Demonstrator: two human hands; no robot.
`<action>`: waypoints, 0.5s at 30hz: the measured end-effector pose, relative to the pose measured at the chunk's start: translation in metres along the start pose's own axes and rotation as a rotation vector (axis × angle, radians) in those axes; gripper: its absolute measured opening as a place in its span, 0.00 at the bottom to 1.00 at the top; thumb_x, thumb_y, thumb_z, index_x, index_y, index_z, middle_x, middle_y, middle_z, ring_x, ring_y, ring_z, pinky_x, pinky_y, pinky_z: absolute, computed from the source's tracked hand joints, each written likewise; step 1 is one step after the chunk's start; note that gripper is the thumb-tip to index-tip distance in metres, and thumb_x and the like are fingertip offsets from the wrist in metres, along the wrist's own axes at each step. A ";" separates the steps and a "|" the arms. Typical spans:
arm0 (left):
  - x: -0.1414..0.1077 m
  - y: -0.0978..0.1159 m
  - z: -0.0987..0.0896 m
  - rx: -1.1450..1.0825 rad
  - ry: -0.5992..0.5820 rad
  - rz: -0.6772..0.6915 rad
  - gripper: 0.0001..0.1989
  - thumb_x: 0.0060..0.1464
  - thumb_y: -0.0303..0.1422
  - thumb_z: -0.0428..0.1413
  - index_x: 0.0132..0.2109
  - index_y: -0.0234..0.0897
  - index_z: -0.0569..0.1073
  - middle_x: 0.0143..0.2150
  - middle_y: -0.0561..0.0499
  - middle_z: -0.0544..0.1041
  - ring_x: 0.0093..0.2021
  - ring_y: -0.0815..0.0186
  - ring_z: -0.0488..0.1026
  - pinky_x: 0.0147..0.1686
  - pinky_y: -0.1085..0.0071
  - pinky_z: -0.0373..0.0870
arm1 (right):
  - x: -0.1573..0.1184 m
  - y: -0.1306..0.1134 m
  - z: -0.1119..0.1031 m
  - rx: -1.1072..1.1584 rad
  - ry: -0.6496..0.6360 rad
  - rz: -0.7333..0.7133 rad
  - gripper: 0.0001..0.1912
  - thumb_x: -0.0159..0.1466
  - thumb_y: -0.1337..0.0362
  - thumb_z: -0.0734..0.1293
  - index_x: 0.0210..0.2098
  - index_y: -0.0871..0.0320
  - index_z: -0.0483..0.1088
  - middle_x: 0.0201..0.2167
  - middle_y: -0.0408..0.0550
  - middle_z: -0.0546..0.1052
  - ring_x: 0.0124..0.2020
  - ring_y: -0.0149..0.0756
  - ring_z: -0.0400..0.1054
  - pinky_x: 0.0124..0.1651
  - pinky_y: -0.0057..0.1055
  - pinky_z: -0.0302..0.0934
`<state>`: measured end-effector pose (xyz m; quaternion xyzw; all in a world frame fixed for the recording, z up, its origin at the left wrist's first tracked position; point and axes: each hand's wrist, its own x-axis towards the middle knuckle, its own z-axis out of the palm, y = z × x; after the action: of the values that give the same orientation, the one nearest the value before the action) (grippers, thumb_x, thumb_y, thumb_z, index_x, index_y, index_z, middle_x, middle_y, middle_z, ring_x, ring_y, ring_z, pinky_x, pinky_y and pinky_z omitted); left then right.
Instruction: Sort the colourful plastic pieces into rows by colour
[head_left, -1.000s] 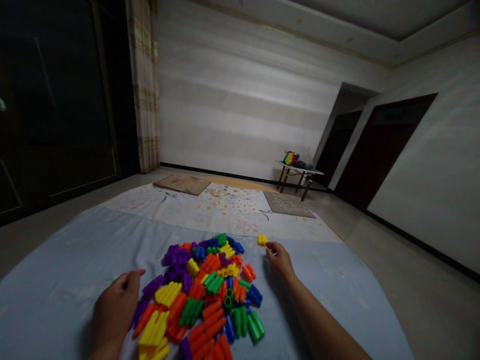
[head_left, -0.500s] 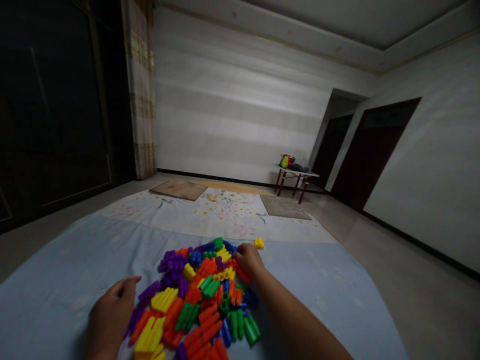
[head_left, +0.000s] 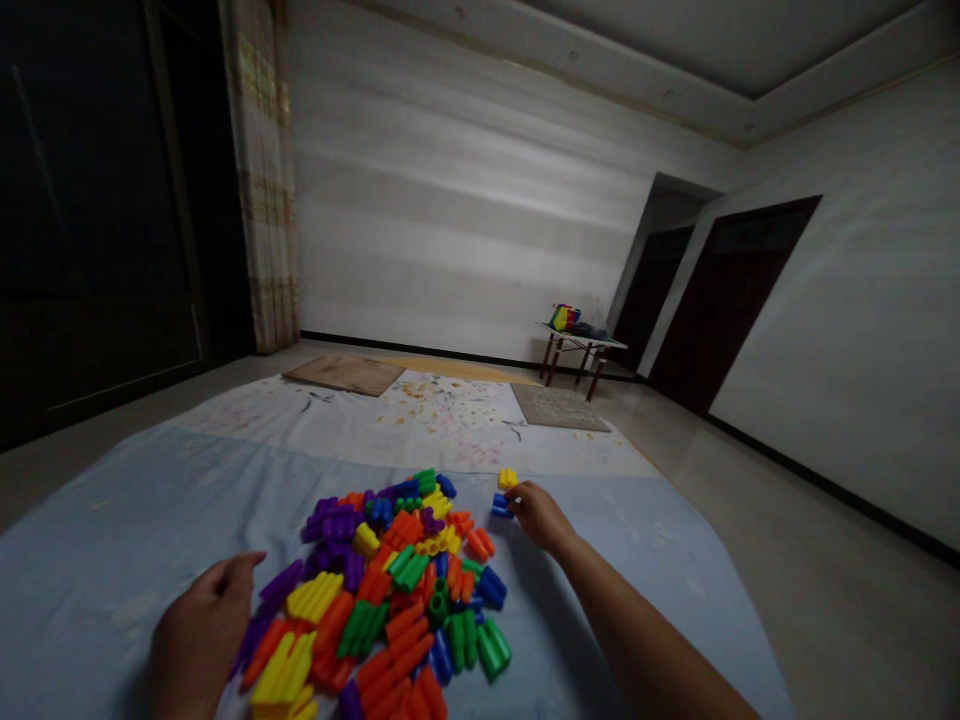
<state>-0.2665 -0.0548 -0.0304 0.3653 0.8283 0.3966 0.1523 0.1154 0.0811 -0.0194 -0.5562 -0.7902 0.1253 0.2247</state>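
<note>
Nearest me, my left grip [head_left: 202, 620] rests on the light blue cloth [head_left: 664, 540], loosely curled; its inner side is hidden, so I cannot tell whether it holds anything. Just to its right begins the pile of coloured blocks [head_left: 405, 575], heaped in yellow, orange, purple, green and blue, with a purple block [head_left: 283, 580] close by its fingertips.

Farther out, past the pile's right side, my right grip [head_left: 541, 512] is narrow, thumb and fingertips pinched on the right end of a blue block [head_left: 501, 505] (whether that block bears on the cloth or hangs a hair above it, I can't make out). Just beyond that grip's fingertips, a yellow block [head_left: 508, 479] sits on the cloth, close to the blue one.

I judge these blocks to be light, stiff plastic, hard to crush and a little slippery on their smooth rounded ribs. I'd take hold across two opposite ribbed sides near one end, using a light pinch.

Well beyond both grips, a brown board [head_left: 345, 374] lies leftward on the floral cloth [head_left: 480, 435], a greyish board [head_left: 560, 407] rightward. Farther still stands a small desk [head_left: 611, 344] bearing a colourful bag [head_left: 564, 318], before the pale wall [head_left: 465, 200].
</note>
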 end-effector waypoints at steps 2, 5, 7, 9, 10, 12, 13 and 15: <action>0.002 -0.003 0.001 0.017 -0.002 -0.003 0.21 0.52 0.43 0.41 0.42 0.39 0.72 0.36 0.49 0.74 0.35 0.62 0.70 0.32 0.73 0.63 | -0.009 0.013 -0.010 -0.005 -0.024 -0.013 0.13 0.56 0.71 0.62 0.39 0.58 0.73 0.38 0.49 0.73 0.38 0.33 0.68 0.41 0.25 0.58; 0.005 -0.007 0.003 0.056 0.002 0.007 0.21 0.52 0.43 0.40 0.42 0.40 0.72 0.35 0.49 0.74 0.34 0.62 0.70 0.31 0.72 0.63 | -0.018 0.026 -0.016 -0.008 -0.056 -0.019 0.14 0.54 0.73 0.61 0.36 0.57 0.74 0.36 0.48 0.74 0.37 0.33 0.68 0.41 0.25 0.58; 0.006 -0.008 0.003 0.068 0.011 0.016 0.21 0.52 0.43 0.40 0.43 0.41 0.72 0.34 0.49 0.74 0.32 0.62 0.70 0.30 0.72 0.63 | -0.022 0.031 -0.015 -0.008 -0.061 -0.010 0.14 0.54 0.74 0.61 0.36 0.57 0.75 0.36 0.47 0.74 0.38 0.33 0.69 0.42 0.26 0.58; 0.006 -0.008 0.003 0.070 0.022 0.016 0.21 0.52 0.44 0.40 0.43 0.41 0.72 0.33 0.50 0.74 0.31 0.63 0.71 0.29 0.73 0.63 | -0.024 0.033 -0.013 -0.010 -0.041 0.020 0.15 0.55 0.72 0.60 0.39 0.57 0.74 0.39 0.48 0.74 0.37 0.33 0.69 0.42 0.26 0.58; 0.006 -0.009 0.004 0.074 0.031 0.019 0.21 0.52 0.44 0.40 0.42 0.41 0.73 0.33 0.51 0.74 0.31 0.63 0.71 0.28 0.73 0.63 | -0.024 0.033 -0.011 -0.013 -0.022 0.041 0.15 0.56 0.70 0.60 0.41 0.57 0.73 0.41 0.49 0.73 0.37 0.33 0.69 0.42 0.27 0.58; 0.008 -0.012 0.005 0.090 0.048 0.028 0.21 0.52 0.45 0.41 0.42 0.42 0.73 0.32 0.52 0.75 0.29 0.64 0.71 0.27 0.73 0.64 | -0.026 0.030 -0.008 -0.025 0.026 0.093 0.16 0.58 0.63 0.60 0.44 0.58 0.70 0.42 0.52 0.72 0.37 0.34 0.69 0.43 0.28 0.58; 0.010 -0.015 0.007 0.100 0.063 0.036 0.21 0.51 0.45 0.41 0.41 0.42 0.74 0.31 0.52 0.75 0.28 0.65 0.71 0.26 0.74 0.64 | -0.028 0.028 -0.006 -0.037 0.047 0.127 0.17 0.59 0.59 0.61 0.45 0.59 0.70 0.42 0.53 0.72 0.38 0.35 0.69 0.43 0.29 0.58; 0.019 -0.026 0.012 0.126 0.130 0.091 0.21 0.51 0.46 0.42 0.39 0.41 0.74 0.29 0.53 0.76 0.26 0.66 0.71 0.24 0.75 0.64 | -0.031 0.023 -0.001 -0.074 0.061 0.201 0.21 0.57 0.52 0.62 0.43 0.59 0.70 0.41 0.53 0.72 0.40 0.38 0.68 0.42 0.30 0.58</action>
<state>-0.2850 -0.0453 -0.0573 0.3848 0.8423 0.3732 0.0570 0.1438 0.0604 -0.0351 -0.6444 -0.7272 0.1009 0.2141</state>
